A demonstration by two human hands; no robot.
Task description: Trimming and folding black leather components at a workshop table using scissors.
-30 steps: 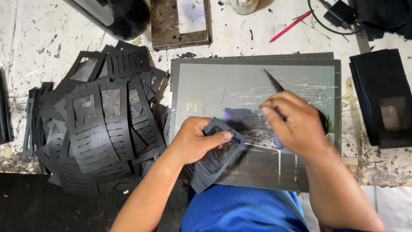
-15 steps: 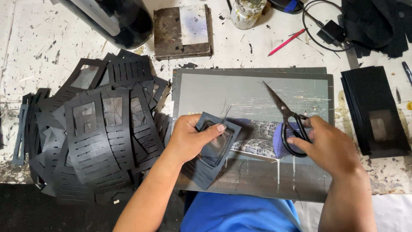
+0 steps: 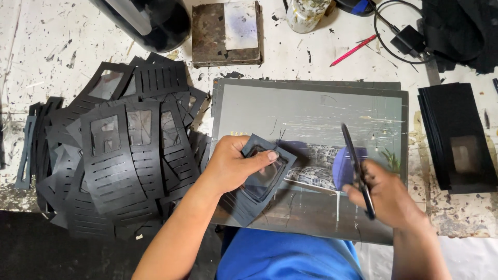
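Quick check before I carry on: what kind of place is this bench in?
Probably a small craft or leather-goods workshop. A paint-spattered white worktable holds a heap of black slotted cut-out pieces and a scratched grey cutting board; the right hand holds black scissors.

Black die-cut card piece (image 3: 262, 179): slotted, with clear window, tilted, gripped over grey board. Black-handled scissors (image 3: 357, 168): blades closed, pointing away, held above same board.

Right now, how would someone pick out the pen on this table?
Start at the grey cutting board in the middle of the table. Just beyond its far right corner lies a thin pen, at a slant. It is the only bright red thing there.
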